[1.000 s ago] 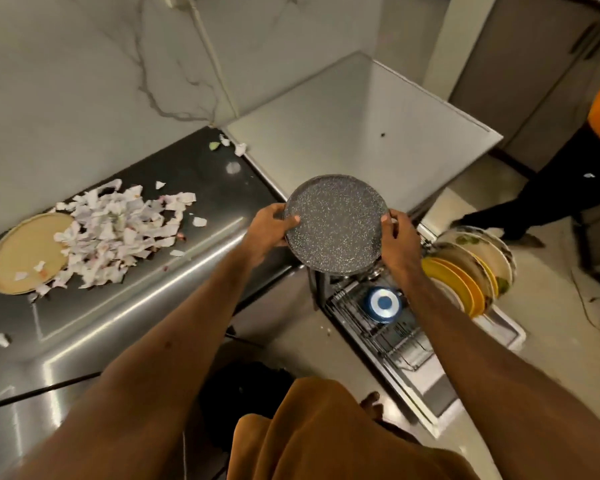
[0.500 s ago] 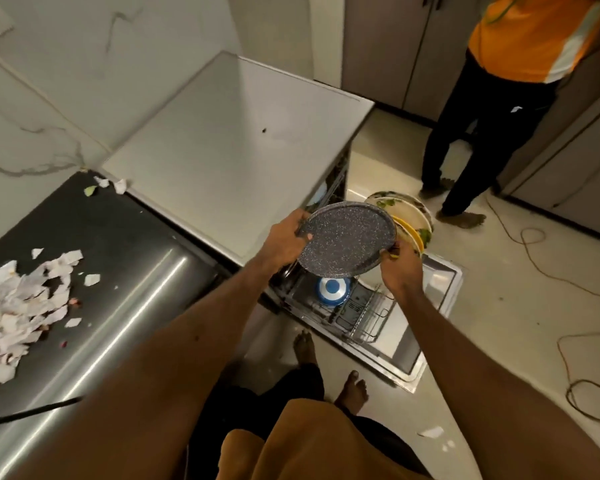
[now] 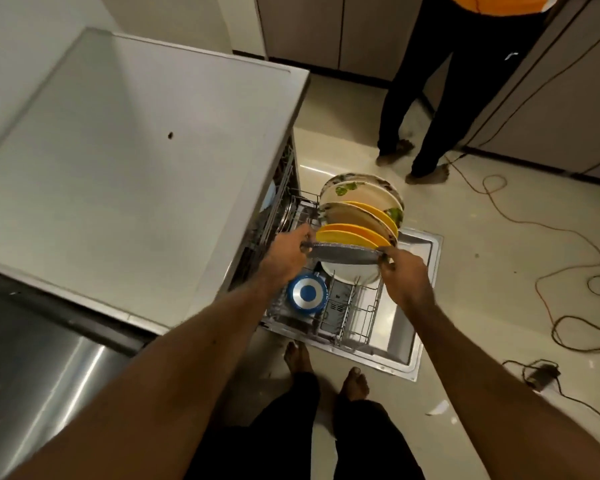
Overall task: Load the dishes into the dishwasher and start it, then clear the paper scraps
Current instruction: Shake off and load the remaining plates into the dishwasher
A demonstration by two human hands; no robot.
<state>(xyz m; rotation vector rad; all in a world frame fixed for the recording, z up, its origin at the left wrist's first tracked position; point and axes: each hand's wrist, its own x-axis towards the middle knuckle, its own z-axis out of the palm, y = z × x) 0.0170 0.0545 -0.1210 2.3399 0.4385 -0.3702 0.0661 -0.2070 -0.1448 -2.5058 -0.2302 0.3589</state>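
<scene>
We hold grey plate over rack: left hand and right hand grip opposite rims. Yellow plates stand at rack's far end. By our reckoning, loading well along; start, scrap clearing remain.

The speckled plate above the rack is dark grey, flecked all over with paler dots. In the rack's far half stand yellow plates, a tan plate and cream leaf plates printed with green leaves (brownish marks on the farthest rim). The white plate at mid-rack is plain. At the rack's left, a dish shows blue with a white ring. The rack is silver-grey wire. Right of the rack, an orange cable crosses the cream floor.
</scene>
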